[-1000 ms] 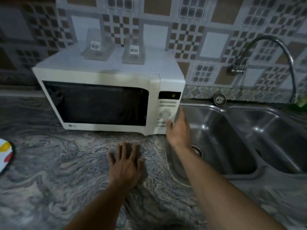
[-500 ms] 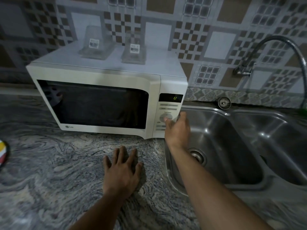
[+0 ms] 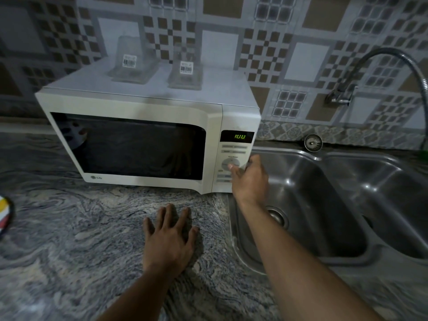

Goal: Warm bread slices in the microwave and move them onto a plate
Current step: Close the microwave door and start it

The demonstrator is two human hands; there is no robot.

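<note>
The microwave (image 3: pixel 148 144) stands at the far side of the marbled countertop (image 3: pixel 69 239), against the tiled wall (image 3: pixel 301 54), with its door closed. The window is dark, so its contents cannot be made out. The display (image 3: pixel 239 136) shows lit green digits.

The right hand (image 3: pixel 251 179) is at the control panel. Its thumb presses the round dial (image 3: pixel 230 163) and its fingers curl round the casing's right front corner, covering the lower right buttons. The right forearm crosses the near left corner of the steel double sink (image 3: pixel 312 188), just right of the microwave.

The left hand (image 3: pixel 170 242) lies flat on the countertop, fingers spread, near the microwave's front and apart from it.

Two clear containers (image 3: pixel 132 63) (image 3: pixel 185 68) with barcode labels sit on the microwave's top. A tap (image 3: pixel 342 96) projects from the wall above the sink, and a strainer plug (image 3: pixel 313 142) rests on the far ledge. A colourful plate (image 3: pixel 4 214) is cut off by the left edge.
</note>
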